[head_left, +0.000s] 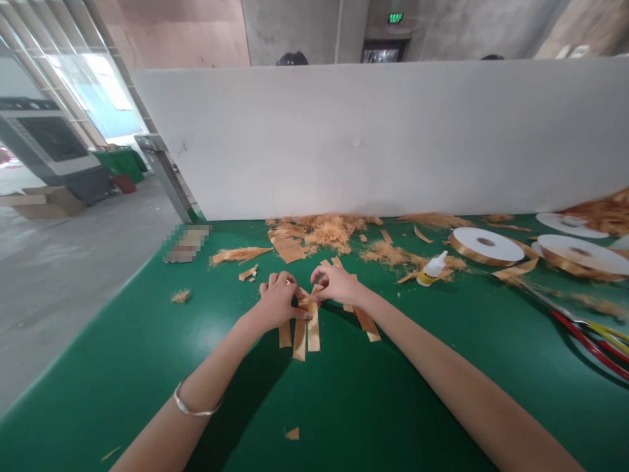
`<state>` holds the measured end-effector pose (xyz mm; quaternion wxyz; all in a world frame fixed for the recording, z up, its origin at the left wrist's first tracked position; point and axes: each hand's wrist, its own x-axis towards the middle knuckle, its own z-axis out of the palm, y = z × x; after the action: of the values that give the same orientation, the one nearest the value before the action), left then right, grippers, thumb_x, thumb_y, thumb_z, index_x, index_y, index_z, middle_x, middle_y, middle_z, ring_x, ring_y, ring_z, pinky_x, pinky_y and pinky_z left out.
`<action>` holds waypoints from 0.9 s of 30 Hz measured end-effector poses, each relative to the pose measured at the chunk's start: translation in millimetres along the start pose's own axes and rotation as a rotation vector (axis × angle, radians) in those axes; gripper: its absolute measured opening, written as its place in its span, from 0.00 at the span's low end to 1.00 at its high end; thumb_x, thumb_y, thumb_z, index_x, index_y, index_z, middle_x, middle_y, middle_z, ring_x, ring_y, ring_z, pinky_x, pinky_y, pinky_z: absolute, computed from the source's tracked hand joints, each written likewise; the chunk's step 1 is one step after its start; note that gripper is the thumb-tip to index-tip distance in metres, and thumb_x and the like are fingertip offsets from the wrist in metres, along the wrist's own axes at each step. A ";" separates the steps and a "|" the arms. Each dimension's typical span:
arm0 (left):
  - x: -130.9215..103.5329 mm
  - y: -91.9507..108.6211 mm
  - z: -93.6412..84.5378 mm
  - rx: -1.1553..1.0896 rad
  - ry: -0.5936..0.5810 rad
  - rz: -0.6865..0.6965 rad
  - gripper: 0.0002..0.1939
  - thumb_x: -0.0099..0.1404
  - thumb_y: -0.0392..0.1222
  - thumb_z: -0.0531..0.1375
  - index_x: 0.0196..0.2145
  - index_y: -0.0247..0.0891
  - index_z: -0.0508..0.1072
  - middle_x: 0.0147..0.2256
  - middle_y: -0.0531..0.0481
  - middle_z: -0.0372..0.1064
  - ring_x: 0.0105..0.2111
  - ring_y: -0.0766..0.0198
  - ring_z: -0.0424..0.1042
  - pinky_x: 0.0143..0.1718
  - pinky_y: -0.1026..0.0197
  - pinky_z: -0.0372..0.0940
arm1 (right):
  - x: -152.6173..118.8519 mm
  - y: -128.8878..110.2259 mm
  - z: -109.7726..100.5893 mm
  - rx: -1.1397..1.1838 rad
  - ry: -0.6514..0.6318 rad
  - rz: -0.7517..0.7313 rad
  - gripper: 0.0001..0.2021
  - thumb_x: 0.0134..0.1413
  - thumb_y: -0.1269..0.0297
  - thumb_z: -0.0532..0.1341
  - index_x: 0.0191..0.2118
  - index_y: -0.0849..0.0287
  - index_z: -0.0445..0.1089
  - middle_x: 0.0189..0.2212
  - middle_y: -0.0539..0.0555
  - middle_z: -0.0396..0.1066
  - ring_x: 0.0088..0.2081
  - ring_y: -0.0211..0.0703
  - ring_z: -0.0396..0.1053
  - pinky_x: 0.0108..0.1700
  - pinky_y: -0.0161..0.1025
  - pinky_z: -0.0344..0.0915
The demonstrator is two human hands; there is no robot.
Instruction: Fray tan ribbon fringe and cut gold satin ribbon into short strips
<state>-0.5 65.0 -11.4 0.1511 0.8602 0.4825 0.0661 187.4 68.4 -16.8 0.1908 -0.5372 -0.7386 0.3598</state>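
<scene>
Gold ribbon strips (pixel 299 341) lie side by side under my hands at the middle of the green table, some of them overlapping. My left hand (pixel 279 303) is closed on these strips, its thumb stretched along their upper part and its fingertips partly hidden. From the right, my right hand (pixel 337 286) pinches the top of one ribbon strip (pixel 313 331) between thumb and forefinger, close to the left thumb. More cut ribbon strips (pixel 366 321) rest beneath and beside the right wrist.
Frayed ribbon fibres (pixel 334 233) are heaped by the white partition (pixel 368 144). To the right are a glue bottle (pixel 432 269), ribbon rolls (pixel 486 246) and scissors with red and yellow handles (pixel 590 337). A small ribbon scrap (pixel 293 433) lies near the front.
</scene>
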 end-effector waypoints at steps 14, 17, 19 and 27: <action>1.4 0.5 -1.7 -0.912 0.060 -0.086 0.15 0.49 0.41 0.65 0.31 0.38 0.64 0.26 0.48 0.73 0.29 0.58 0.73 0.29 0.61 0.61 | -35.2 -23.4 -49.5 0.598 -0.123 -0.120 0.15 0.41 0.63 0.67 0.38 0.59 0.68 0.27 0.50 0.72 0.30 0.37 0.70 0.38 0.38 0.66; 0.4 6.9 -4.1 -0.985 0.117 -0.101 0.17 0.47 0.38 0.66 0.35 0.38 0.66 0.25 0.48 0.73 0.27 0.58 0.73 0.28 0.61 0.62 | -32.2 -27.8 -37.3 0.594 -0.053 -0.136 0.14 0.40 0.62 0.67 0.37 0.59 0.72 0.29 0.52 0.74 0.33 0.40 0.72 0.41 0.41 0.67; -0.7 12.4 -5.7 -0.992 0.153 -0.105 0.18 0.47 0.36 0.65 0.37 0.38 0.66 0.24 0.49 0.74 0.27 0.58 0.74 0.28 0.61 0.63 | -29.0 -30.1 -27.4 0.582 0.023 -0.132 0.13 0.40 0.62 0.67 0.35 0.60 0.73 0.29 0.52 0.75 0.33 0.41 0.72 0.42 0.42 0.67; -3.7 20.6 -8.9 -1.002 0.128 -0.013 0.20 0.53 0.36 0.62 0.42 0.40 0.61 0.26 0.50 0.75 0.28 0.58 0.74 0.32 0.58 0.65 | -25.9 -34.4 -15.8 0.529 0.145 -0.157 0.07 0.43 0.61 0.66 0.27 0.60 0.73 0.26 0.52 0.73 0.27 0.38 0.70 0.36 0.41 0.68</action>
<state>11.9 53.5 3.8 0.5159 0.6733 0.4051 0.3412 184.4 43.8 21.8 0.4038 -0.4342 -0.6430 0.4847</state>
